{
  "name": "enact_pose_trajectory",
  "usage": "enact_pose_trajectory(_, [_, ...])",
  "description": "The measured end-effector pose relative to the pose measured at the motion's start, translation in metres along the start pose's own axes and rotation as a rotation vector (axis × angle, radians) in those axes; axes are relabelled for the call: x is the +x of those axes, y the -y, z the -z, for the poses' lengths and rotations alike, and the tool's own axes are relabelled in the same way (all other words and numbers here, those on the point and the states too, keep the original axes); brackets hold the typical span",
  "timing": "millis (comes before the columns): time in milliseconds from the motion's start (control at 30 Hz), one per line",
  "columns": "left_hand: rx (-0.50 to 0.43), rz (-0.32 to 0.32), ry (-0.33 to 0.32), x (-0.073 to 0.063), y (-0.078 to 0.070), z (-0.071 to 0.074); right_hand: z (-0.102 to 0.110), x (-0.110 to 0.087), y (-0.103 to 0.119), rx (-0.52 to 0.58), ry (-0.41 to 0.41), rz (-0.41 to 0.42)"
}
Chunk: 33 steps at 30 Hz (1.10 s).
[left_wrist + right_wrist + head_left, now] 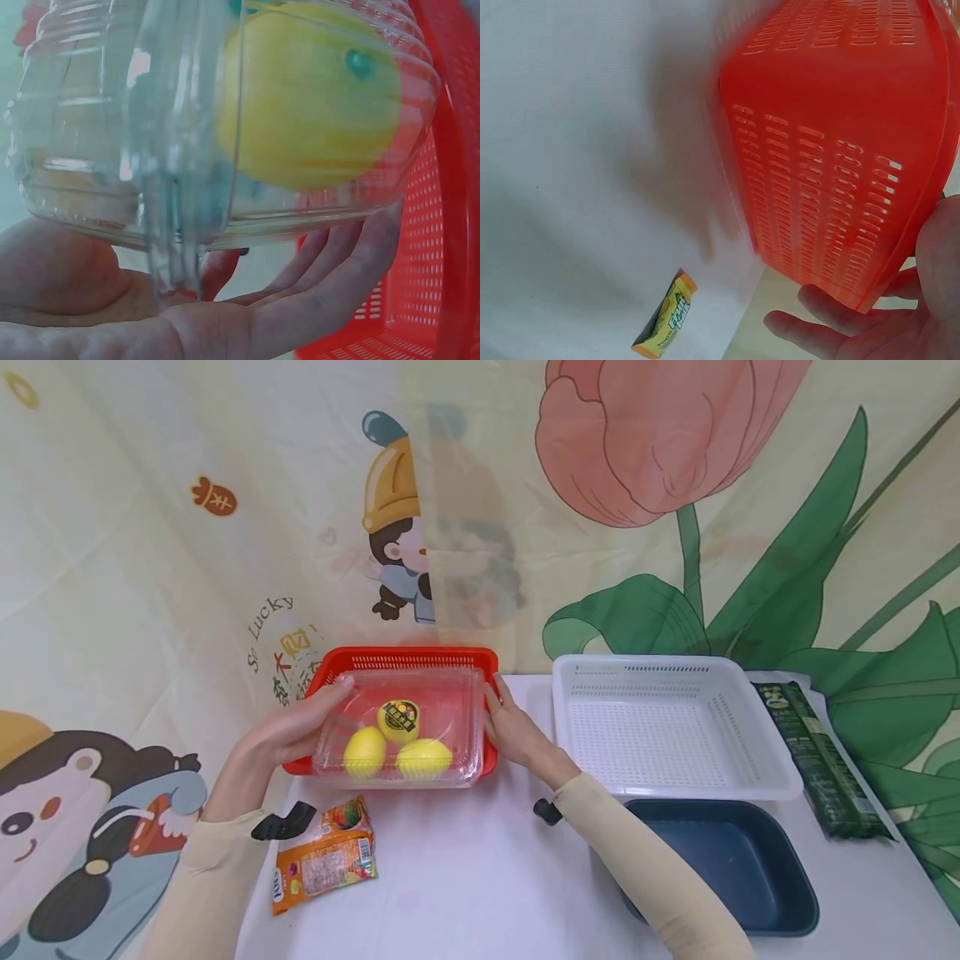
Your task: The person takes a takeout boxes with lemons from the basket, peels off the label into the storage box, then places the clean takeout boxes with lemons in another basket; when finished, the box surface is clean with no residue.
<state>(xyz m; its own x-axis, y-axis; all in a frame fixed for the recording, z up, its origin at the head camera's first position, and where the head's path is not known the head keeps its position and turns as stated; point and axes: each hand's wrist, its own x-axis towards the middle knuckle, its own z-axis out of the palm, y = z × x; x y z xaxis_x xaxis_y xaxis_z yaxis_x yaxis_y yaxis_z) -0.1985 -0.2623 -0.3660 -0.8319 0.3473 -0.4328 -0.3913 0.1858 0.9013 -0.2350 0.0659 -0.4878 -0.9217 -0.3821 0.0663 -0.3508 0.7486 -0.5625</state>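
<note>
A clear plastic box (465,718) of yellow lemons (424,760) is tilted over the red perforated basket (420,656); a dark round sticker is on its lid. My left hand (303,722) holds the box at its left end. In the left wrist view, the left hand's fingers (330,292) reach under the box, beside its folded plastic edge. My right hand (517,727) is at the basket's right end, its fingers extended against the box's right side. The right wrist view shows those fingers (832,319) spread beyond the basket's rim, with the box hidden there.
Orange snack packets (326,860) lie front left. Right of the basket stands a white perforated basket (783,777), with a dark blue tray (806,902) before it and a green packet (821,760) beside it. A small yellow packet (667,319) shows in the right wrist view.
</note>
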Motion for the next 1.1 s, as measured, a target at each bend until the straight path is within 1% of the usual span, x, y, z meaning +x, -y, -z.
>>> enact_pose_trajectory(133, [0.032,-0.006,0.015,-0.013,0.007,-0.004,-0.001,0.000,0.000,0.023,-0.001,0.011])
enact_pose_trajectory(300, [0.091,-0.027,0.028,-0.026,0.017,-0.010,0.000,-0.001,0.000,0.008,0.011,0.001])
enact_pose_trajectory(367, [0.108,-0.025,0.022,-0.031,0.021,-0.012,0.000,-0.001,0.000,-0.009,0.016,-0.005])
enact_pose_trajectory(467, [0.099,-0.008,0.022,-0.037,0.028,-0.016,-0.001,-0.001,0.000,-0.018,0.021,-0.012])
enact_pose_trajectory(667, [0.129,0.039,-0.016,-0.051,0.050,-0.028,-0.003,-0.002,0.002,-0.002,0.035,-0.003])
enact_pose_trajectory(733, [0.132,0.044,-0.021,-0.054,0.057,-0.033,-0.002,-0.002,0.002,-0.009,0.025,-0.002])
enact_pose_trajectory(867, [0.092,0.040,-0.005,-0.056,0.069,-0.042,0.001,-0.001,0.002,-0.036,-0.007,0.033])
enact_pose_trajectory(967, [0.071,0.045,0.000,-0.057,0.077,-0.048,0.004,0.000,0.001,-0.045,-0.015,0.054])
enact_pose_trajectory(1100, [0.060,0.061,-0.011,-0.058,0.090,-0.056,0.003,0.001,0.000,-0.051,-0.011,0.047])
